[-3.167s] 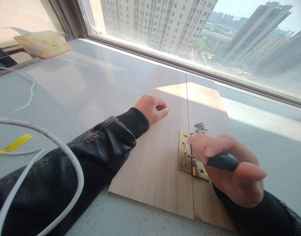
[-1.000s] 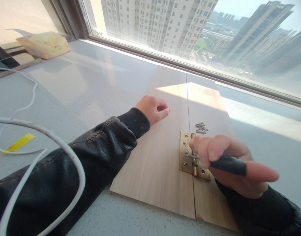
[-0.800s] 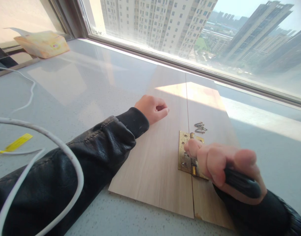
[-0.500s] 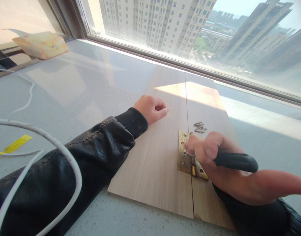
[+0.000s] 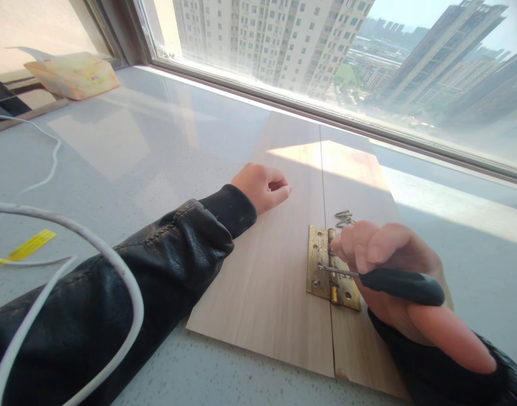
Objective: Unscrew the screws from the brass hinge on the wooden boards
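My right hand (image 5: 404,265) holds a screwdriver (image 5: 402,284) by its black handle, with the thumb stretched away from it. The thin metal shaft points left, its tip at a screw in the left leaf of a brass hinge (image 5: 314,254). That hinge lies open across the seam between two pale wooden boards (image 5: 266,293), and my right fingers cover part of its right leaf. Curled closed, my left hand (image 5: 260,186) rests on the left board, with nothing visible in it. A small pile of loose screws (image 5: 344,217) lies on the right board, just beyond the hinge.
The boards lie on a speckled pale countertop (image 5: 157,361) beside a window. A white cable (image 5: 123,270) loops across the left, over my left sleeve, and carries a yellow tag (image 5: 30,246). A yellowish soft packet (image 5: 74,76) sits in the far left corner.
My right hand has shifted and turned around the screwdriver, its thumb swinging lower. More of the shaft and hinge now shows. My left hand stays in place.
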The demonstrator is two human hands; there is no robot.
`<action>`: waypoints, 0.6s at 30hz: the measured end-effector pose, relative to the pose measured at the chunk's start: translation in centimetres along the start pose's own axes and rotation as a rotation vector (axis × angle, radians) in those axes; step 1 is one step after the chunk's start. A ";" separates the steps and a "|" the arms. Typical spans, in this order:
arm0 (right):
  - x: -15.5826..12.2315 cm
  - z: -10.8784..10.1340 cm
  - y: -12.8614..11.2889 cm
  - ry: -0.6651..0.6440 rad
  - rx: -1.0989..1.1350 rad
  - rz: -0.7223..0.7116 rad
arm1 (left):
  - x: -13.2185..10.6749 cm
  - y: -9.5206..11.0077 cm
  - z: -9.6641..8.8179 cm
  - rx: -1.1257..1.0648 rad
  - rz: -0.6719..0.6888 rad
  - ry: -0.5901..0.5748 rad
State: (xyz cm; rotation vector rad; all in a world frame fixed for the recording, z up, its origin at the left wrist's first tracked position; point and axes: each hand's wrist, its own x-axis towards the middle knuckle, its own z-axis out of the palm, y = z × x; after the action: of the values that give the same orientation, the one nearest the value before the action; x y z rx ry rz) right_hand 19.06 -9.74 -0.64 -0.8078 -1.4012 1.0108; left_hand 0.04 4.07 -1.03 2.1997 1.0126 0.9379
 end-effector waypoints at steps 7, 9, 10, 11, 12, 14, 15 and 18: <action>0.5 -0.6 -0.1 -0.162 0.072 -0.045 | 0.0 -0.2 0.1 -0.001 0.010 0.009; 0.5 -0.5 -0.4 -0.228 0.043 -0.046 | 0.0 -0.2 0.1 -0.003 0.011 0.008; 0.5 -0.2 -0.6 -0.250 0.026 -0.020 | 0.0 -0.2 0.1 -0.004 0.010 0.005; 0.5 0.2 -0.9 -0.257 0.009 0.024 | 0.0 -0.1 0.1 -0.004 0.010 0.004; 0.5 0.6 -1.2 -0.252 -0.004 0.076 | 0.0 -0.1 0.1 -0.003 0.010 0.003; 0.6 1.4 -2.0 -0.216 -0.014 0.152 | 0.0 -0.1 0.1 0.000 0.012 0.003; 0.7 1.7 -2.5 -0.177 -0.011 0.169 | 0.0 -0.1 0.1 0.001 0.012 0.004; 0.9 1.7 -4.3 -0.006 -0.075 0.141 | 0.0 -0.1 0.1 -0.001 0.007 0.002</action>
State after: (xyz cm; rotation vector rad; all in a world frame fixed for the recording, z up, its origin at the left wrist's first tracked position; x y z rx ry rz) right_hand 17.66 -10.77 3.73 -0.9707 -1.4090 1.0738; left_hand 0.07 4.14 -1.13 2.2037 1.0058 0.9441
